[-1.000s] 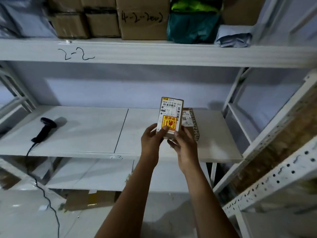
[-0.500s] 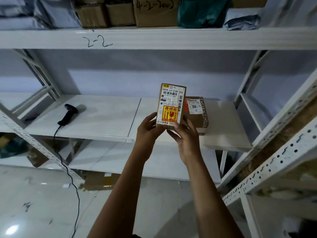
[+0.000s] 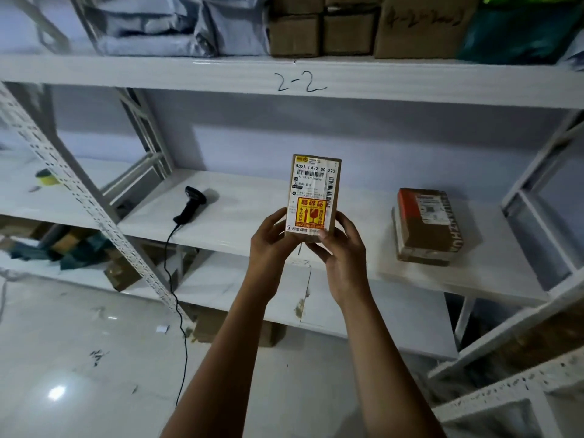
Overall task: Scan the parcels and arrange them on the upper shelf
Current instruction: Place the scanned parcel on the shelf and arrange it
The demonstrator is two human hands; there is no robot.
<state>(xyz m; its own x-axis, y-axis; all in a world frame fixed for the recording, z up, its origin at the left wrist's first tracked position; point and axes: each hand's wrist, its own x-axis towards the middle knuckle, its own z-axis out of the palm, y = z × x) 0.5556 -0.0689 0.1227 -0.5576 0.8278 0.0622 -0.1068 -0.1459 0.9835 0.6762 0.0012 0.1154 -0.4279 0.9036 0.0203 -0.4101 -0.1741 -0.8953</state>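
Observation:
I hold a small cardboard parcel upright in front of me, its white shipping label and orange fragile sticker facing me. My left hand grips its lower left edge and my right hand its lower right edge. A black corded barcode scanner lies on the middle shelf, to the left of the parcel. A second brown parcel with a red-edged label rests on the same shelf to the right. The upper shelf, marked "2-2", carries cardboard boxes and grey mailer bags.
A perforated white upright slants down at the left, and more shelf frames stand at the right. The scanner cable hangs to the glossy floor. Boxes and a yellow tape roll sit on the left shelves.
The view has swung left, so the scanner and the second parcel appear shifted right. Both hands keep the same hold on the small parcel, which stays upright in front of me.

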